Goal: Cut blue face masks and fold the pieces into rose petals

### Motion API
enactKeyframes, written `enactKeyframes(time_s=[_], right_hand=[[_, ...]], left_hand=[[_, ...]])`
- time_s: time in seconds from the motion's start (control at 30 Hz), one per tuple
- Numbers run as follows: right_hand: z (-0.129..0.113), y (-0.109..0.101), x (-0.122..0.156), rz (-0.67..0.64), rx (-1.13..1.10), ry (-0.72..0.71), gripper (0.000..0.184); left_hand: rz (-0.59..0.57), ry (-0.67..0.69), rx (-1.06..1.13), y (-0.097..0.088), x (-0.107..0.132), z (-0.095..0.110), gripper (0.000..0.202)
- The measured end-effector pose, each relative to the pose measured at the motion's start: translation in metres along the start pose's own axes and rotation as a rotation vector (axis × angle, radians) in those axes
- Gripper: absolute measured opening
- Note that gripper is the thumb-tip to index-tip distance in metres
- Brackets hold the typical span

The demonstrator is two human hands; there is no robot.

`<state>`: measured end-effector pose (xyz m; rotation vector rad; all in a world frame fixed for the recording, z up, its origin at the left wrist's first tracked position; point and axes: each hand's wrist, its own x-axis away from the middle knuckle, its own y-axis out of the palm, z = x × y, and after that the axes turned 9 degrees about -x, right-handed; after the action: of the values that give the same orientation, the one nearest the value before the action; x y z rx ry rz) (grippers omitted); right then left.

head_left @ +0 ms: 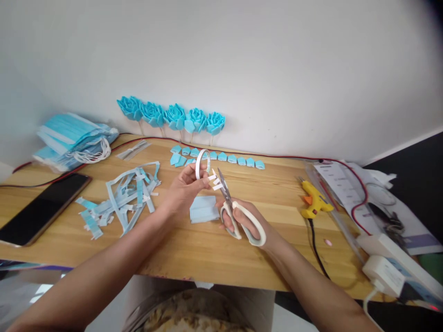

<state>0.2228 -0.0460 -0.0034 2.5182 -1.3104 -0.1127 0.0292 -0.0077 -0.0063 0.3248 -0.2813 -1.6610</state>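
Note:
My left hand [192,182] is closed on a narrow white strip [198,167] that curls up into a loop above the fingers. Small white tabs [217,186] stick out to the right of my thumb. White-handled scissors [249,220] are in my right hand [247,212], with fingers and thumb through the handles. Their blades [224,186] point up and left, slightly parted, close beside the tabs; whether they touch cannot be made out. A folded light-blue piece of mask material [204,209] lies on the table below my hands.
Blue rosettes [175,116] on sticks lean against the wall, behind rows of small folded blue pieces [231,159]. Cut scraps [121,198], a phone [44,207] and stacked masks [69,136] lie left. A yellow glue gun [314,200] and a power strip [398,253] are right.

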Motion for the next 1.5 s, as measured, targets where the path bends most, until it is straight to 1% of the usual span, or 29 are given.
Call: enactKeyframes(time_s=[0.1, 0.33, 0.7, 0.9, 1.1, 1.33, 1.5], right_hand=[[-0.001, 0.0006, -0.0003, -0.013, 0.006, 0.014, 0.056], [-0.0027, 0.0026, -0.0006, -0.011, -0.001, 0.056, 0.058], [-0.001, 0.0005, 0.0002, -0.014, 0.011, 0.042, 0.058], [0.001, -0.0016, 0.0012, -0.041, 0.024, 0.035, 0.058], [0.0025, -0.002, 0.0006, -0.082, 0.007, 0.039, 0.058], [0.0047, -0.0015, 0.0011, -0.08, 0.008, 0.055, 0.06], [-0.0017, 0.0005, 0.0013, -0.08, 0.009, 0.056, 0.061]], left_hand=[[0.0, 0.007, 0.023, -0.0002, -0.0004, -0.0004, 0.027], [0.013, -0.028, 0.026, 0.0011, 0.0006, -0.0002, 0.027], [0.009, -0.08, 0.026, 0.0053, 0.0023, 0.0051, 0.026], [-0.021, -0.083, 0.052, 0.0048, 0.0008, 0.0059, 0.025], [-0.025, -0.1, 0.005, 0.0017, 0.0011, 0.0033, 0.025], [-0.017, -0.074, -0.062, -0.0011, 0.0005, -0.0004, 0.023], [-0.022, -0.043, -0.129, -0.0029, -0.0002, -0.0006, 0.021]])
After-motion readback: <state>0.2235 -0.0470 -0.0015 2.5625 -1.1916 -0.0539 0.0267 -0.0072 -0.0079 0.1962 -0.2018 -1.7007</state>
